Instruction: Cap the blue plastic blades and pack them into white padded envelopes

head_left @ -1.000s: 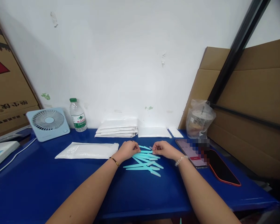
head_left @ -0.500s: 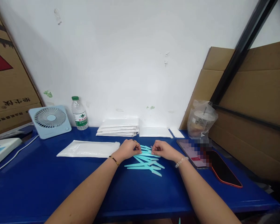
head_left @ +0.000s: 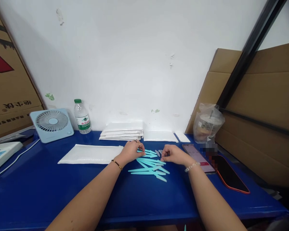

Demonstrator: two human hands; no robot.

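Observation:
Several thin turquoise plastic sticks [head_left: 149,167] lie in a loose pile on the blue table [head_left: 38,192]. My left hand [head_left: 131,152] rests at the pile's left edge, fingers curled and pinching the ends of a few sticks. My right hand [head_left: 173,154] sits at the pile's right edge, fingers curled down against the sticks there. A flat white padded envelope [head_left: 91,154] lies just left of my left hand.
A stack of white envelopes [head_left: 121,131] and single ones [head_left: 160,136] line the wall. A small fan [head_left: 52,124], a water bottle [head_left: 82,117], a bagged drink cup [head_left: 207,123], two phones [head_left: 198,155] [head_left: 231,175], and cardboard sheets [head_left: 260,106] surround the work area.
My hands have drawn slightly apart, the right one shifting right. A few more sticks now show between them. The pile in front has stayed put.

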